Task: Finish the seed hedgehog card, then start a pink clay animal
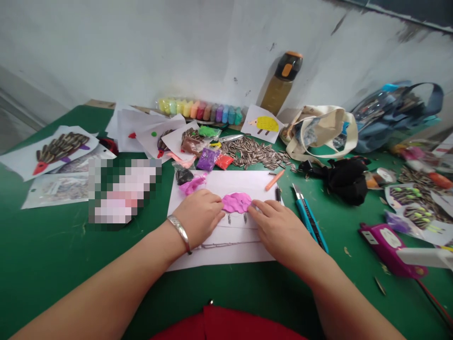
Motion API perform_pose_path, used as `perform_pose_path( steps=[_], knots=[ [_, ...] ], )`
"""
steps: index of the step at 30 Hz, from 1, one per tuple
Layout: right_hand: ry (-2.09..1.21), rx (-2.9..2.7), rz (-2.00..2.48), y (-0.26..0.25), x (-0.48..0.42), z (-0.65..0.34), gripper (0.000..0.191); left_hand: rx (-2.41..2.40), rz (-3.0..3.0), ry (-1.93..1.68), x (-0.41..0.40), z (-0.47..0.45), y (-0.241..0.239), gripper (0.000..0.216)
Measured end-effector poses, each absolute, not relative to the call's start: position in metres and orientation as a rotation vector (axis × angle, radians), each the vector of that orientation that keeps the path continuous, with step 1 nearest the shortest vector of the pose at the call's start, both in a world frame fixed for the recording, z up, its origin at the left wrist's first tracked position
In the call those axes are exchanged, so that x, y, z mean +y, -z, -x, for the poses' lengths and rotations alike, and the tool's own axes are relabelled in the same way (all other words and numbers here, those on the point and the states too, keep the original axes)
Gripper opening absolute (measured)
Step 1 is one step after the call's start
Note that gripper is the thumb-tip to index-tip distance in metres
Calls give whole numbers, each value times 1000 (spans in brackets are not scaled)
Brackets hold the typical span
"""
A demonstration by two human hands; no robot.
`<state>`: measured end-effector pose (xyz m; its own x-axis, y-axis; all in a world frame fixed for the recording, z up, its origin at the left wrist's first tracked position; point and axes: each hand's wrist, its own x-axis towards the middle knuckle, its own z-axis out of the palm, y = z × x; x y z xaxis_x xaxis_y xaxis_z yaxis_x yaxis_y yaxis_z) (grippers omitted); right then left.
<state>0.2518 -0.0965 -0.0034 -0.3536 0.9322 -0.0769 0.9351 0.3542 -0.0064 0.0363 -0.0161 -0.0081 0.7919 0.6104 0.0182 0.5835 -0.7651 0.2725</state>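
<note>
Hands (200, 215) on clay (236, 203); coloured lumps (201, 111) in bag (163, 100)

The green worktop (42, 255) is carrying stacked white paper (233, 234) at its centre. Loose sunflower seeds (260, 153) are lying behind the paper, a teal utility knife (308, 215) to its right, a magenta corded device (391, 252) farther right.

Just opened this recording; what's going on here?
A person's left hand and right hand have their fingertips at either side of a flattened pink clay patch on white paper. Two short dark marks show just below the patch. An orange pen lies at the paper's upper right, a blue knife on the table beyond the right hand, and a pile of seeds behind the paper.
</note>
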Motion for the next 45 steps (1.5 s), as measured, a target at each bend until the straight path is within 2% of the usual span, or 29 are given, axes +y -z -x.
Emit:
perform_pose_path(
  steps=[19, 24, 31, 39, 45],
  knots=[
    [143, 2563, -1765, -2, -97, -255, 45, 920, -2740, -165, -16, -37, 8, 24],
    [96, 2592, -1861, 1, -96, -254, 51, 919, -2747, -140, -16, -38, 7, 25],
    [103, 2587, -1777, 1, -98, -242, 47, 930, -2747, -121, -16, -38, 7, 25],
    [78, 2591, -1917, 7, -96, -254, 55, 929, -2751, -109, -17, -38, 7, 27],
    [148, 2627, -1775, 9, -96, -243, 54, 934, -2745, -92, -17, -38, 8, 26]
  ],
)
